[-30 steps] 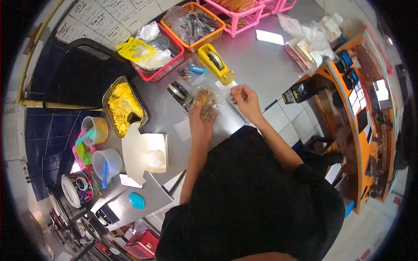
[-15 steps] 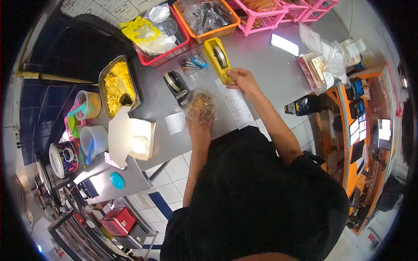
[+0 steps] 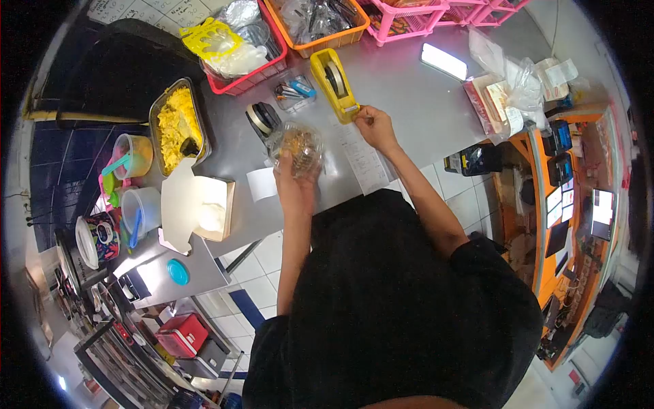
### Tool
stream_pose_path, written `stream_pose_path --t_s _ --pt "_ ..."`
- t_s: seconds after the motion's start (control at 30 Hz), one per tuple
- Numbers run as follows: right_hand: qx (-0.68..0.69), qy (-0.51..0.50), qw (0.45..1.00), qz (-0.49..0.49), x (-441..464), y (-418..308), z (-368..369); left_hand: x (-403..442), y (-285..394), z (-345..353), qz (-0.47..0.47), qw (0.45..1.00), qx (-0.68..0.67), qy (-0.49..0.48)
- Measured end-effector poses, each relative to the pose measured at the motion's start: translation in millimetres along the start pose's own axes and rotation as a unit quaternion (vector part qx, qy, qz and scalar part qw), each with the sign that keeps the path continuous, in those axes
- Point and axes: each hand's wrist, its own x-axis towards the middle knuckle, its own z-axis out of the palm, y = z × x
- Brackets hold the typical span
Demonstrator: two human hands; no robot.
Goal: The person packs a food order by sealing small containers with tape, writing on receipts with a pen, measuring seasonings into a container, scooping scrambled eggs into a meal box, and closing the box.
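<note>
The tub [image 3: 300, 150] could slip or tilt if the left hand [image 3: 295, 185] eased its hold, since only that hand appears to support it. Its clear plastic looks thin, so a hard squeeze of the thumb might dent it or spring it open, and the food inside could spill. The black dispenser [image 3: 269, 117] lies close beside the tub; a small sideways swing of the left hand could knock the two together. At the yellow dispenser [image 3: 344, 105], a sharp tug by the right hand [image 3: 375, 128] might drag it over the worktop [image 3: 409, 102], and fingertips so near its front end could be nicked if there is a cutter there. The receipt [image 3: 364, 160] reaches the worktop's near edge, where a brush of the right forearm could shift it.

The left hand is partly curled around the tub, thumb on top and fingers beneath, over the worktop towards its near edge. The right hand is nearly closed, fingertips drawn together at the yellow dispenser's front end; whether tape is between them, I cannot tell.
</note>
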Motion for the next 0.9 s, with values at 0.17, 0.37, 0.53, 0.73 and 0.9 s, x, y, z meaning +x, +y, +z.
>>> stream_pose_path --t_s 0.17,0.37,0.53,0.73,0.9 --pt "-0.081 0.005 0.997 -0.015 4 11 -8 5 5 9 0.000 1.000 -0.011 -0.027" --pt "0.133 -0.163 0.976 -0.053 -55 -93 -31 1 15 27 0.044 0.999 -0.007 -0.026" --pt "0.101 -0.261 0.958 -0.064 -69 -156 -37 -6 20 43 0.084 0.996 0.009 -0.037" --pt "0.057 -0.263 0.962 -0.047 -59 -159 -28 -14 19 54 0.116 0.993 0.008 -0.018" --pt "0.051 -0.222 0.973 -0.039 -60 -153 -17 -17 19 50 0.111 0.992 -0.038 -0.052"
